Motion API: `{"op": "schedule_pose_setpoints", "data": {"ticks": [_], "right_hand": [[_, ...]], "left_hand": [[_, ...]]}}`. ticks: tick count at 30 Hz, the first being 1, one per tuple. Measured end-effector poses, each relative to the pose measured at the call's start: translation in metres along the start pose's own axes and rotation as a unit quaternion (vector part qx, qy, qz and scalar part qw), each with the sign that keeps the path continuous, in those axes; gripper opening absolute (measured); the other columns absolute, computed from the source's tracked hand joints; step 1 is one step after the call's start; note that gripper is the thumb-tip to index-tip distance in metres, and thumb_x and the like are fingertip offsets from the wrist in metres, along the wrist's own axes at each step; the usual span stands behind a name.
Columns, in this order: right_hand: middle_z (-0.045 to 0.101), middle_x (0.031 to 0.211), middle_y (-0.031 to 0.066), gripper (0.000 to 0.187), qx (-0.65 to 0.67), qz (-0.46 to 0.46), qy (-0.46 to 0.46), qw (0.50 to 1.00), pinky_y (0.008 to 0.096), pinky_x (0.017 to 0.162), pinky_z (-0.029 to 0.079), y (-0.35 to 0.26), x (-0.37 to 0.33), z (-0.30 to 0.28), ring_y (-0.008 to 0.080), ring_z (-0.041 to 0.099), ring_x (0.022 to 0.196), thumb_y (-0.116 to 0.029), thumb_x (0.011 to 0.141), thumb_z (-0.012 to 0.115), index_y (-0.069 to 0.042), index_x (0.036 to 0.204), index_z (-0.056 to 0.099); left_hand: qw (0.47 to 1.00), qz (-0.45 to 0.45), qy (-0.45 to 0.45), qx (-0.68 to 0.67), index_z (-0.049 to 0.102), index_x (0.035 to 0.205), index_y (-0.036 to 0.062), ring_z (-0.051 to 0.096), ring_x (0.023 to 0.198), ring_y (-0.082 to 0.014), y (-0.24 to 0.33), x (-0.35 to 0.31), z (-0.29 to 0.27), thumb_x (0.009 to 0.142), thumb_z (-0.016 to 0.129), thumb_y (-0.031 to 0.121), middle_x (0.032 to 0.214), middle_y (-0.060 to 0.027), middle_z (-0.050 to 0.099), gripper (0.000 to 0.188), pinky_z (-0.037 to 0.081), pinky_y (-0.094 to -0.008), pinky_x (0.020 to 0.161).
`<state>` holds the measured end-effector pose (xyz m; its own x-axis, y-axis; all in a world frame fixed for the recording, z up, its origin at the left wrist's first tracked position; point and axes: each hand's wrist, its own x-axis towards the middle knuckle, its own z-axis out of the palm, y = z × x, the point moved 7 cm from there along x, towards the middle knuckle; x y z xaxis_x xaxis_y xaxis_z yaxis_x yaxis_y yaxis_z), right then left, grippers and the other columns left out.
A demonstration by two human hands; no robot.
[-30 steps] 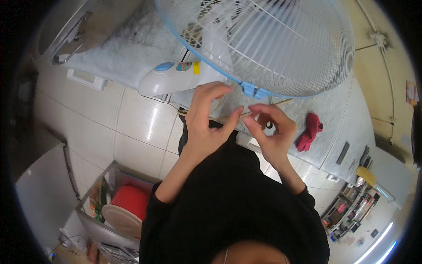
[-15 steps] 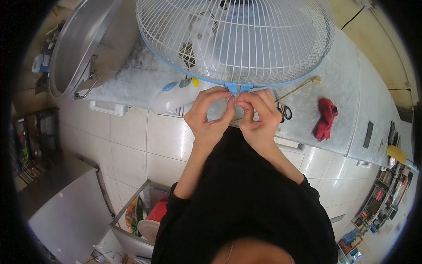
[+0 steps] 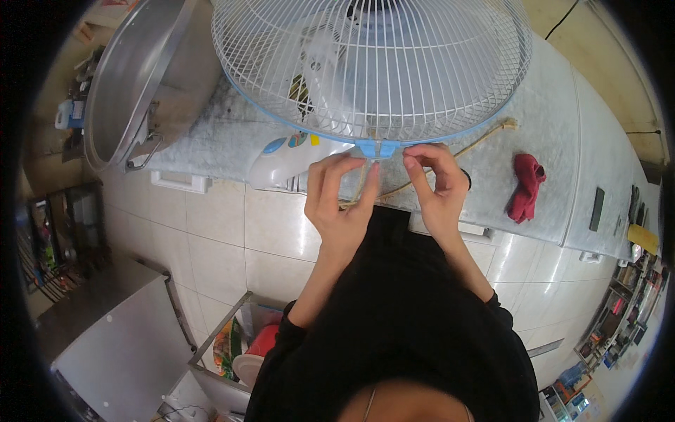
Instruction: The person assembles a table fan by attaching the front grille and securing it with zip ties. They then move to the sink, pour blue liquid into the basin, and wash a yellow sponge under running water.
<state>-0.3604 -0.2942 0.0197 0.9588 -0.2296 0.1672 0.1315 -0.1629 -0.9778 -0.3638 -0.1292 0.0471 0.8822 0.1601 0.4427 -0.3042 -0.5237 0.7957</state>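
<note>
A fan's white wire guard (image 3: 394, 84) with a light blue rim stands on the table's near side, and a blue clip (image 3: 377, 148) sits at the rim's lowest point. Just below and left of that clip is my left hand (image 3: 339, 198), its curved fingers apart and its thumb tip close under the clip. My right hand (image 3: 441, 193) is right of the clip, below the rim. Its thumb and forefinger come together in a pinch, but anything between them is too small to make out. Behind the guard, the fan's white base (image 3: 288, 163) lies on the table.
The grey tabletop (image 3: 485, 183) carries a red cloth (image 3: 526, 188) and a tan cord (image 3: 485, 137). A black scissor handle (image 3: 467, 179) peeks out by my right hand. A large metal pot (image 3: 169, 91) stands at left. Behind me at lower left is a metal-framed bin (image 3: 207, 337).
My right hand has moved right, away from the clip, and now covers most of the scissors. My left hand has dropped slightly and its fingers have come off the clip, leaving the clip uncovered.
</note>
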Motion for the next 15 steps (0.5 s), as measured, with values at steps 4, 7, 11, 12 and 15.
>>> {"op": "schedule_pose_setpoints", "data": {"ticks": [4, 7, 11, 12, 15], "right_hand": [[0.062, 0.092, 0.0077, 0.013, -0.020, -0.007, -0.029, 0.999, 0.0244, 0.077, 0.044, -0.003, 0.002, 0.001, 0.0122, 0.057, 0.084, 0.002, 0.082, 0.061, 0.001, 0.096, 0.063], [0.063, 0.093, 0.0081, 0.015, -0.019, 0.000, -0.039, 0.999, 0.0248, 0.077, 0.045, -0.007, 0.004, 0.001, 0.0125, 0.058, 0.084, 0.003, 0.082, 0.061, 0.001, 0.097, 0.063], [0.064, 0.093, 0.0082, 0.015, 0.090, 0.079, -0.028, 0.992, 0.0258, 0.078, 0.046, 0.012, -0.004, 0.007, 0.0137, 0.058, 0.086, 0.001, 0.083, 0.060, 0.002, 0.097, 0.063], [0.064, 0.093, 0.0083, 0.014, 0.144, 0.101, -0.028, 0.984, 0.0260, 0.079, 0.046, 0.018, -0.007, 0.009, 0.0142, 0.058, 0.087, -0.001, 0.083, 0.060, 0.002, 0.097, 0.064], [0.062, 0.102, 0.0106, 0.028, 0.232, 0.165, -0.094, 0.954, 0.0323, 0.083, 0.047, 0.035, -0.011, 0.010, 0.0190, 0.058, 0.089, -0.017, 0.088, 0.056, 0.001, 0.110, 0.058]], "left_hand": [[0.998, 0.054, 0.024, -0.012, 0.062, 0.089, 0.0021, 0.061, 0.093, -0.0238, 0.008, 0.001, -0.001, 0.075, 0.070, 0.001, 0.094, -0.0098, 0.061, 0.016, 0.050, -0.0302, 0.075], [0.999, 0.006, 0.006, -0.046, 0.062, 0.089, 0.0001, 0.061, 0.095, -0.0253, -0.001, 0.000, -0.001, 0.078, 0.066, -0.001, 0.099, -0.0134, 0.062, 0.012, 0.051, -0.0300, 0.078], [0.998, -0.011, 0.002, -0.066, 0.060, 0.090, -0.0019, 0.062, 0.092, -0.0258, -0.013, -0.006, 0.001, 0.079, 0.064, -0.002, 0.102, -0.0161, 0.062, 0.012, 0.050, -0.0307, 0.079], [0.997, -0.035, 0.004, -0.066, 0.060, 0.090, -0.0022, 0.062, 0.092, -0.0256, -0.018, -0.007, 0.000, 0.078, 0.064, -0.002, 0.102, -0.0160, 0.062, 0.013, 0.050, -0.0309, 0.080], [0.965, -0.130, -0.025, -0.227, 0.059, 0.092, -0.0014, 0.061, 0.092, -0.0247, -0.039, -0.006, -0.001, 0.080, 0.061, -0.005, 0.100, -0.0124, 0.062, 0.013, 0.049, -0.0306, 0.080]]}}
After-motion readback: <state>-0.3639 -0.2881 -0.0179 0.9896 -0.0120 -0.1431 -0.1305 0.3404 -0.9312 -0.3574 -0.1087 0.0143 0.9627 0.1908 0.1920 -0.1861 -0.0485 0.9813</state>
